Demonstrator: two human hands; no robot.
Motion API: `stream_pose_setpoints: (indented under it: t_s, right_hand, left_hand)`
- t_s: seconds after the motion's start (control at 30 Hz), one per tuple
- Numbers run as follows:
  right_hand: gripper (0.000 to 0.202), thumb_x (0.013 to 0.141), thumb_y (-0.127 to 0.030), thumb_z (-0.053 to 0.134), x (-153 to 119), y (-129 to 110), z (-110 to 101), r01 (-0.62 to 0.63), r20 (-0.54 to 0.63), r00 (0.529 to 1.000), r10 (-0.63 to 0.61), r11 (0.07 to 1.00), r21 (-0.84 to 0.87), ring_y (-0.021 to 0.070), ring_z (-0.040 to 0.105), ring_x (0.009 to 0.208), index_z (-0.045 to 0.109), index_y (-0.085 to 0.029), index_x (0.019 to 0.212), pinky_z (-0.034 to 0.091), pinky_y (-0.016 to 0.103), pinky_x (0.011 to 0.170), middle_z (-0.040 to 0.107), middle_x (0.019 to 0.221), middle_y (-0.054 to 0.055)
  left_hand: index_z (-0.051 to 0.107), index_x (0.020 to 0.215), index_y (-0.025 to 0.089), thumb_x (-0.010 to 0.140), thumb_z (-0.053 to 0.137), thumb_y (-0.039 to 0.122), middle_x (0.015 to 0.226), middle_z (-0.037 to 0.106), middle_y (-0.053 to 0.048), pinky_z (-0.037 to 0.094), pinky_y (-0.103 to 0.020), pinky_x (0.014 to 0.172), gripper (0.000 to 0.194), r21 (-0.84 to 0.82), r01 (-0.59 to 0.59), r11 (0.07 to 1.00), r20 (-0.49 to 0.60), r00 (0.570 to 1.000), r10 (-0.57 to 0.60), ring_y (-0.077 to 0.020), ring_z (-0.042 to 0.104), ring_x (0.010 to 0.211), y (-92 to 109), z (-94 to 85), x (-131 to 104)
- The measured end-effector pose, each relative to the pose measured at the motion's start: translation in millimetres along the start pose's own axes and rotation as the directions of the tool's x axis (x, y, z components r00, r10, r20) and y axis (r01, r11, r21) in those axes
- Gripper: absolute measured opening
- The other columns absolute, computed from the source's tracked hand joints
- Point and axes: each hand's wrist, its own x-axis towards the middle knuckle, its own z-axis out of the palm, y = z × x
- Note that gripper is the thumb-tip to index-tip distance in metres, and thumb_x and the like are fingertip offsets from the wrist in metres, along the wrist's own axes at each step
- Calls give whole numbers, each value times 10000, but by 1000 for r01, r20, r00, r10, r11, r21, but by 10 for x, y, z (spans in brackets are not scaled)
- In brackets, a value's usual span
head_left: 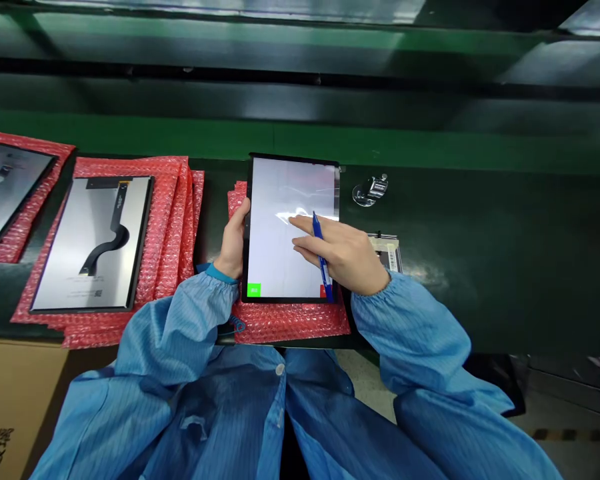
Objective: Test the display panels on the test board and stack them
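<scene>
My left hand (233, 241) grips the left edge of a tablet (285, 193) with a lit white screen. The screen has a green box at its lower left and a red one at its lower right, partly covered. Over the glass, my right hand (347, 252) holds a blue pen (322, 257) between its fingers, tip pointing up. Its fingertips are at the middle of the screen; whether they touch I cannot tell. Beneath the tablet lies red bubble wrap (290, 325). Behind my right wrist a small component with a barcode label (391, 255) is partly hidden.
Left of the tablet, a display panel (75, 247) with a black ribbon cable rests on stacked red bubble-wrap bags (167, 220). Another panel (23, 177) is farther left. A clear, shiny object (370, 191) sits at right on the dark green bench (495, 260). A cardboard box (15, 400) stands below left.
</scene>
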Motion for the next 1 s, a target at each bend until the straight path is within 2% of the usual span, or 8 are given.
stream_pose_setpoints:
  t_s: [0.1,0.23,0.33,0.43,0.53,0.7,0.83,1.0]
  right_hand:
    - [195,929,-243,614,-163,-35,-150,-58,-220,974,61,998,23,266,666,1156,691,-358,1067,615,485,915,648,1317,-14]
    - [225,907,-222,629,-520,119,-274,-290,-524,794,308,950,119,286,724,989,701,-341,1083,609,501,841,740,1122,-1]
    - [124,913,-282,611,-876,398,-219,-495,-533,700,475,861,116,249,734,785,722,-269,967,612,441,739,756,894,7]
    - [137,902,-288,604,-1137,589,-169,-579,-514,679,524,813,65,219,717,695,716,-208,906,609,401,712,745,815,27]
    - [235,892,-323,640,-1064,491,-201,-527,-522,725,449,850,-2,265,722,953,686,-195,1085,588,451,878,745,1054,82]
    - [693,827,-564,711,-278,-57,-225,-91,-159,985,69,986,-139,370,287,1475,502,-219,1392,324,610,1162,429,1533,132]
    - [651,813,-522,751,103,-267,-94,76,105,993,-51,964,-257,411,268,1472,560,-204,1348,296,637,1161,381,1556,171]
    - [288,921,-278,665,-39,-224,37,117,47,993,-107,943,-312,355,493,1350,657,-147,1176,443,552,1102,549,1413,206]
  left_hand:
    - [729,1095,197,923,557,408,1116,755,-32,525,-375,1030,322,-5,-87,996,-16,996,87,-284,610,1243,1,-2,-1]
    - [748,1035,194,927,560,352,1064,765,-14,518,-299,1031,268,1,-170,985,-27,985,170,-245,608,1249,8,-12,-3]
    - [742,1038,172,930,543,366,1060,763,-35,543,-339,1009,299,27,-178,984,-27,984,179,-270,618,1233,12,-19,-2]
    - [735,1024,149,935,511,409,1009,765,-65,578,-397,958,354,61,-168,984,-20,985,170,-307,648,1183,6,-20,-2]
    - [733,1049,165,921,551,394,1009,768,-40,580,-376,959,319,88,-202,975,-35,978,206,-294,656,1173,-26,-21,-8]
    - [740,1070,169,914,571,374,1108,756,-22,539,-360,1027,308,93,-158,983,-43,986,163,-287,589,1270,-91,-5,-43]
    - [730,1099,169,913,549,388,1135,750,-43,521,-386,1048,340,59,-68,996,-36,997,70,-293,576,1285,-66,-5,-57]
    - [710,1142,136,890,587,446,1165,740,-78,491,-435,1075,418,-28,-37,999,12,999,37,-319,611,1235,9,-46,-13]
